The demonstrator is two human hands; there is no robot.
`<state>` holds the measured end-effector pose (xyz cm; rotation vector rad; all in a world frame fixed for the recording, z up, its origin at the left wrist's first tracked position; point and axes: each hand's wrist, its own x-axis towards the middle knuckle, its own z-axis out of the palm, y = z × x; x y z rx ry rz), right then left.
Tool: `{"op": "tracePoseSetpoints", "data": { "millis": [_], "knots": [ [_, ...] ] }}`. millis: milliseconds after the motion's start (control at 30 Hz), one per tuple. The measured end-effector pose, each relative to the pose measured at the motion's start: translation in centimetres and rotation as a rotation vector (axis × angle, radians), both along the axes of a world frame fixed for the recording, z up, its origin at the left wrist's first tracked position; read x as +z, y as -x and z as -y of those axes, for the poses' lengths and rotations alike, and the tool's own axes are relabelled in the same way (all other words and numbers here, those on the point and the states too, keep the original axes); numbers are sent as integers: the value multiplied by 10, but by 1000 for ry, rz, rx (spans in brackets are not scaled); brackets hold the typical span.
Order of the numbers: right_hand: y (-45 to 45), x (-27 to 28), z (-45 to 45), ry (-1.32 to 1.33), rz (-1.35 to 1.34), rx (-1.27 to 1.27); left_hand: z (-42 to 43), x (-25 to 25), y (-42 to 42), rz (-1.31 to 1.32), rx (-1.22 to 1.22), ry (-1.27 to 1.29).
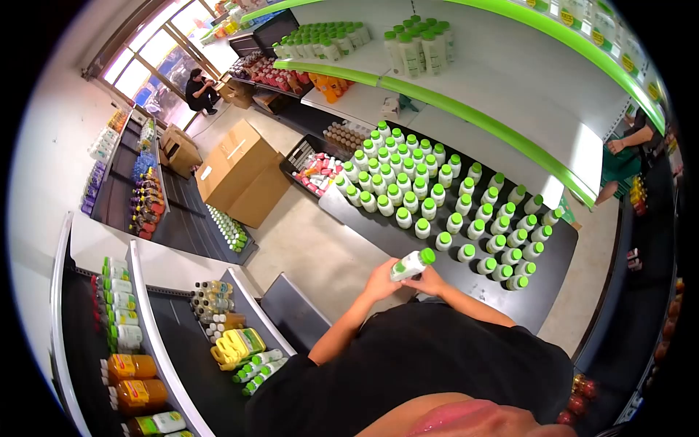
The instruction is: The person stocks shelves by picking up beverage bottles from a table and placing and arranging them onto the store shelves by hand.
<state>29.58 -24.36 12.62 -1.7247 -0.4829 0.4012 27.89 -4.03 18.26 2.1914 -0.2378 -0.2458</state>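
Observation:
A white bottle with a green cap (408,266) is held tilted in front of my chest, its cap pointing up and to the right. My left hand (381,280) grips the base end from the left, fingers closed around it. At the underside, near the cap end, my right hand (431,282) is closed against the same bottle; part of its fingers is hidden behind it. Just beyond my hands, many matching green-capped bottles (421,227) stand upright in loose rows on a dark table (357,227).
White shelves with green edges (466,109) rise behind the table, holding more such bottles (419,47). A large cardboard box (237,167) and a black crate of small bottles (314,169) stand left. Stocked shelves (171,320) flank my left. One person (199,92) crouches near the doorway; another (628,149) is right.

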Motion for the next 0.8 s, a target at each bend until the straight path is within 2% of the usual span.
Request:
{"op": "tracePoseSetpoints", "data": {
  "millis": [100, 133, 233, 400, 433, 500, 567, 633, 700, 800],
  "knots": [
    [-39, 25, -11, -18, 116, -33, -3, 17, -33, -26, 14, -34],
    [-49, 13, -18, -12, 127, -59, -6, 19, -45, -2, -7, -47],
    [-69, 4, -34, -122, -119, -192, -16, 30, -86, 72, -66, -77],
    [-102, 17, -51, -215, -139, -506, -13, 48, -150, 111, -168, -34],
    [-112, 36, -47, -104, -200, -509, -14, 55, -161, 106, -192, -33],
    [-141, 35, -51, -258, -143, -588, -13, 71, -189, 144, -248, 24],
    [-173, 83, -47, -200, -80, -709, -9, 89, -228, 236, -302, 63],
    [-215, 90, -43, -139, 82, -849, -7, 96, -273, 390, -397, 94],
    [-266, 127, -39, -78, 252, -998, -1, 102, -321, 443, -443, 67],
    [-347, 167, -27, -113, 334, -1068, 15, 119, -391, 455, -504, -14]
  ]
}}
